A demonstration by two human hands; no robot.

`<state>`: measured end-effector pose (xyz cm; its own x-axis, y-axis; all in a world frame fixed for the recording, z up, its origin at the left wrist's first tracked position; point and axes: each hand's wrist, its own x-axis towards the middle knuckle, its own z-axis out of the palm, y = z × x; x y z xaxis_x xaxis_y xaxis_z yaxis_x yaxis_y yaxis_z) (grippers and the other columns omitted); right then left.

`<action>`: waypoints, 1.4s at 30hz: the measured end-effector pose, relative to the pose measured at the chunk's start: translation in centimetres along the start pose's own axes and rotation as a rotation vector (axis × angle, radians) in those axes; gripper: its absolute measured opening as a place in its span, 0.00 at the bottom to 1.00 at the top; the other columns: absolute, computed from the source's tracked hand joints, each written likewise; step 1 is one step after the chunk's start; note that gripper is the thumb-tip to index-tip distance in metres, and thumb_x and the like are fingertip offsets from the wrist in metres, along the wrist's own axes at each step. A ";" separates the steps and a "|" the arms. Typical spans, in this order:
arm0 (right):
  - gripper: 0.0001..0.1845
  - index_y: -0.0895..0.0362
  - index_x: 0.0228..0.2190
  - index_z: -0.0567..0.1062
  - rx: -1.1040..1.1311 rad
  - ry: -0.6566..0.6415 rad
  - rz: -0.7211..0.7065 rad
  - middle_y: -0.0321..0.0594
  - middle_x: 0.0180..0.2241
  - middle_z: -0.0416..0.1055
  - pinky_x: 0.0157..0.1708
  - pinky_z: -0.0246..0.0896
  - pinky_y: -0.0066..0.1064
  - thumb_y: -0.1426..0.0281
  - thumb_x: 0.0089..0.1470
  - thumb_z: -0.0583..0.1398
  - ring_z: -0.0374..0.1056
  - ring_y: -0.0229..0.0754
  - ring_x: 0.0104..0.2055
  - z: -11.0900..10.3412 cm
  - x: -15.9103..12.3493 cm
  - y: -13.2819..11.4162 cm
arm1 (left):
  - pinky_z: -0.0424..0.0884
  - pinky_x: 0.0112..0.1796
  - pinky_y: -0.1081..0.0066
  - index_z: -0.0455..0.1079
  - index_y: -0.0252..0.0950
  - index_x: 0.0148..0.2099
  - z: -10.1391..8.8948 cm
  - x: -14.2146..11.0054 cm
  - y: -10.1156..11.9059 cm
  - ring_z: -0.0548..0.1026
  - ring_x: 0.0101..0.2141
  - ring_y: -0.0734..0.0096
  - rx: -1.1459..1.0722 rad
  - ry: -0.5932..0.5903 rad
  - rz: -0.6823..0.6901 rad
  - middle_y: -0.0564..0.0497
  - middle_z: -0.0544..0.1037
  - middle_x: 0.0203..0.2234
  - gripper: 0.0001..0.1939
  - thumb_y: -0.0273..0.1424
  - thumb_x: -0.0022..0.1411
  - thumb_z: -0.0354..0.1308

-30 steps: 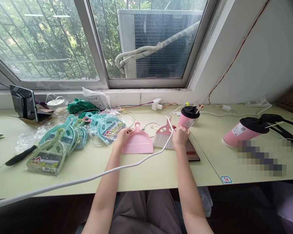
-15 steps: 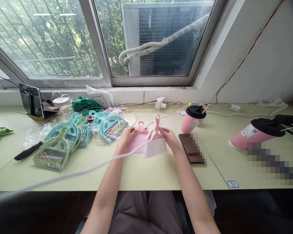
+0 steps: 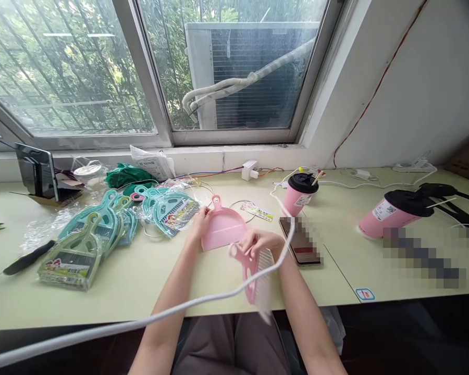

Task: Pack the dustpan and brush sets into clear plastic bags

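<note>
My left hand (image 3: pixel 200 221) rests on the left edge of a small pink dustpan (image 3: pixel 223 229) that lies flat on the pale green desk (image 3: pixel 140 281), fingers curled on its rim. My right hand (image 3: pixel 260 242) is closed round the handle of a pink mini brush (image 3: pixel 254 276) with white bristles. The brush hangs blurred, bristles pointing down toward the desk's front edge. A white cable (image 3: pixel 148 317) crosses in front of both forearms.
Packed teal and green dustpan sets (image 3: pixel 101 229) lie at left beside a black-handled tool (image 3: pixel 25 258). A phone (image 3: pixel 300 245) lies right of my hand. Two pink cups with black lids (image 3: pixel 300 194) (image 3: pixel 393 211), a label strip (image 3: pixel 258 212), a charger (image 3: pixel 250 169) and a small screen (image 3: pixel 37 171) stand further back.
My right hand lifted the brush from beside the dustpan, carried it over the pan, then swung it down toward me. The left hand stayed on the dustpan.
</note>
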<state>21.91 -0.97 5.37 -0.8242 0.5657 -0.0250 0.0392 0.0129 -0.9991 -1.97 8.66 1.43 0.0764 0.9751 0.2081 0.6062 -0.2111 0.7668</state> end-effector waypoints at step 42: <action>0.22 0.57 0.38 0.81 -0.057 1.158 0.044 0.45 0.36 0.80 0.45 0.68 0.43 0.55 0.45 0.66 0.74 0.52 0.43 -2.1 2.7 3.8 | 0.68 0.34 0.71 0.71 0.35 0.45 1.6 -3.3 5.8 0.75 0.37 0.63 -0.471 -0.444 -0.005 0.46 0.78 0.38 0.21 0.47 0.61 0.53</action>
<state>20.97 2.35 1.58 0.1876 0.9821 0.0146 0.1042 -0.0051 -0.9945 2.57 4.39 4.18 0.4558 0.8900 0.0103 0.2031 -0.1152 0.9724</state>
